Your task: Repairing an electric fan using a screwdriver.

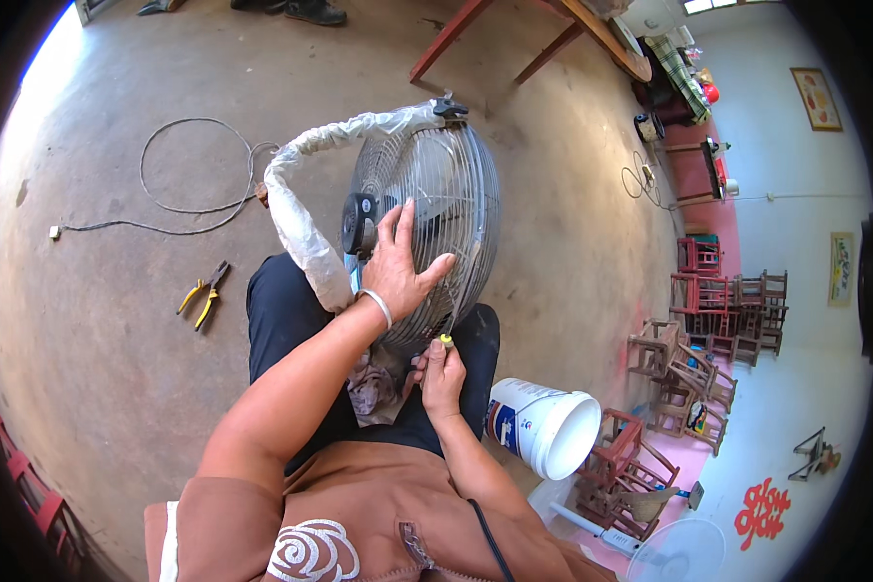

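Observation:
A metal fan (475, 184) with a round wire cage leans between my knees. Its curved stand (296, 199) is wrapped in whitish plastic. My left hand (398, 267) lies on the cage with fingers spread, beside the black hub cover (359, 223). Low at the cage rim, my right hand (440, 378) is closed around a screwdriver with a yellow-green handle (446, 341). The screwdriver's thin shaft points up to the rim; I cannot tell what its tip touches. Below the fan, between my legs, lies a crumpled cloth (369, 386).
Yellow-handled pliers (204, 294) lie on the floor at left. A grey cable (179, 231) loops from the fan to a white plug (54, 233). At right stand a white bucket (543, 427) and several stacked wooden stools (727, 301). A wooden table (606, 37) is at the far end.

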`<state>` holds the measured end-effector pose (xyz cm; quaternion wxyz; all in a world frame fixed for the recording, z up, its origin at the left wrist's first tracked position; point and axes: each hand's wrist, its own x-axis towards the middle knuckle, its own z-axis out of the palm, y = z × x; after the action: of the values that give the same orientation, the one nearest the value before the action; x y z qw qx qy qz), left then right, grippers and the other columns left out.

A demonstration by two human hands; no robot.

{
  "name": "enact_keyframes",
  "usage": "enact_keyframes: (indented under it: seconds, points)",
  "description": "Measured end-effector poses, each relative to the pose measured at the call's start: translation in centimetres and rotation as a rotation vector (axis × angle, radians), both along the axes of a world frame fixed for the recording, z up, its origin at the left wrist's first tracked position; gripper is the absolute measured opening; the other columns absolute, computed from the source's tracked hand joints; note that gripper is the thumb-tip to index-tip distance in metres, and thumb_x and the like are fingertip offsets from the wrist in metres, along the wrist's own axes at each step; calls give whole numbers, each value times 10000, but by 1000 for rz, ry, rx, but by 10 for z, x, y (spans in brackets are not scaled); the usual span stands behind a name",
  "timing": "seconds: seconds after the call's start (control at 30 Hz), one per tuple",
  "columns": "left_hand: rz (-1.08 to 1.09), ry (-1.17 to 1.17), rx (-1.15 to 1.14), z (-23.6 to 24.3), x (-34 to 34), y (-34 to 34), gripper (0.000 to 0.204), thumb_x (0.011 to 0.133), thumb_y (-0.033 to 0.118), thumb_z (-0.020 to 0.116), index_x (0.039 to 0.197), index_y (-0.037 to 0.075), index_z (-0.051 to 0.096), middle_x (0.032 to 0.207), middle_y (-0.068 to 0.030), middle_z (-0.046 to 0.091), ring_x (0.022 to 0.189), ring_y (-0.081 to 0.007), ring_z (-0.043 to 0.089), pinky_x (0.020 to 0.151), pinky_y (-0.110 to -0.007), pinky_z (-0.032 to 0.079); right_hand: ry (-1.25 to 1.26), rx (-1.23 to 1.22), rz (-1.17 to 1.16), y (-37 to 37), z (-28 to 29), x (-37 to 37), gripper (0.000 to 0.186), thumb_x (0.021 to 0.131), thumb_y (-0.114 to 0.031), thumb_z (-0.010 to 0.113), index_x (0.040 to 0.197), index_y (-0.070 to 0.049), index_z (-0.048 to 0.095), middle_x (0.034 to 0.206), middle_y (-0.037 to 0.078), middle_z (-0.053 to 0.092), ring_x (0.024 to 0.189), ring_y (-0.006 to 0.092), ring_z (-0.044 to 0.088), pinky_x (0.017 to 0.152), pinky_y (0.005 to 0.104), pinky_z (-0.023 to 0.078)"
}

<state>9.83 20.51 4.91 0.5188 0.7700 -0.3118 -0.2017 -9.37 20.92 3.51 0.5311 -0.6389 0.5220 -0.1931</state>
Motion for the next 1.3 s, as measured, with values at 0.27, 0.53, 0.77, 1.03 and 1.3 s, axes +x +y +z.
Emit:
enact_keyframes:
  seconds: [0.27,0.53,0.77,1.03,1.3]
  points:
    - [-21,-75,17,-2,0,6,1063,775,598,660,1503,42,121,1463,-246,241,1314,-446,363,1058,-460,374,40,18,86,-14,34,-21,409,970,-426,538,892,-25,560,632,3,530,515,66,504,473,220,425]
    - [-48,-51,102,11,0,5,1160,695,639,711,1498,36,131,1493,-232,221,1317,-424,379,1046,-446,395,137,-101,147,-33,50,-32,409,978,-432,519,858,-44,559,659,4,525,511,58,477,465,197,412]
    - [-26,-175,76,4,-3,3,1270,629,659,754,1489,-4,96,1477,-261,231,1330,-437,356,1053,-450,394,16,36,96,-38,46,-23,411,967,-443,537,865,-47,578,653,-3,541,534,38,495,466,206,402]
    - [-96,-181,249,31,-11,2,1463,488,715,788,1442,-125,64,1481,-317,217,1343,-439,340,1065,-423,390,592,-947,537,-130,111,21,460,914,-506,548,922,-47,570,764,206,647,706,422,627,609,502,476]
    - [-105,-259,236,18,-19,16,1423,522,677,799,1453,-106,62,1497,-315,188,1305,-456,381,1009,-426,439,636,-965,814,-150,118,78,470,897,-527,549,889,-59,513,780,168,631,733,406,626,614,484,488]
